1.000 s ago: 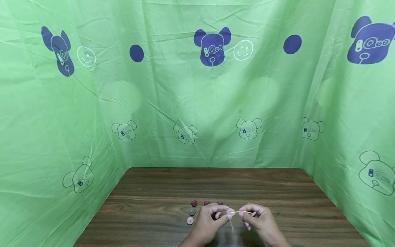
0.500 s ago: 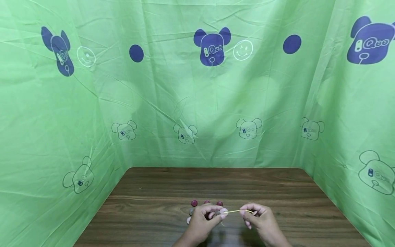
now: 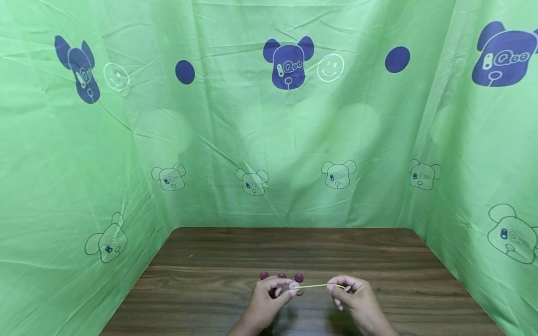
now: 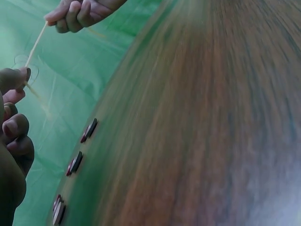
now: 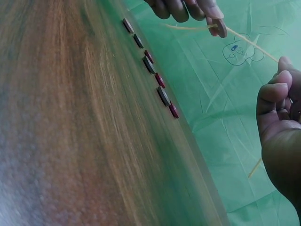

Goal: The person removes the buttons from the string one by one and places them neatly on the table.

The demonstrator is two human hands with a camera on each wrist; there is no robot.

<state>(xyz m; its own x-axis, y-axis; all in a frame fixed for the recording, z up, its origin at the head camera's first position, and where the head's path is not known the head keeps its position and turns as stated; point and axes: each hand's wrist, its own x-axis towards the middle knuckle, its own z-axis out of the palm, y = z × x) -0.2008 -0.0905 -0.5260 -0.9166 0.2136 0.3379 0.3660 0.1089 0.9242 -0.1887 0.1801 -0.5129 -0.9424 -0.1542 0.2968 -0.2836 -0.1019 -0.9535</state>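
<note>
Between thumb and forefinger my left hand (image 3: 265, 301) pinches a pale pink button (image 3: 293, 286) above the table. A thin yellow string (image 3: 314, 285) passes through the button, its short tail (image 5: 188, 28) hanging out on the far side in the right wrist view. My right hand (image 3: 355, 295) pinches the string farther right and keeps it taut; the loose end (image 5: 255, 168) dangles below that hand. Dark red buttons (image 3: 299, 277) lie just behind the left hand, and a greyish button (image 3: 300, 292) shows below its fingertips. Other buttons are hidden by that hand in the head view.
The buttons lie flat in rows on a dark wood-grain table (image 3: 210, 252). A green curtain (image 3: 269, 126) printed with bear figures surrounds the table's back and sides. The right wrist view shows more grey buttons (image 5: 163, 96) beside the red ones.
My left hand has moved left with the button, and the stretch of string between the hands has grown longer. The tail behind the button has shortened. My right hand has hardly moved.
</note>
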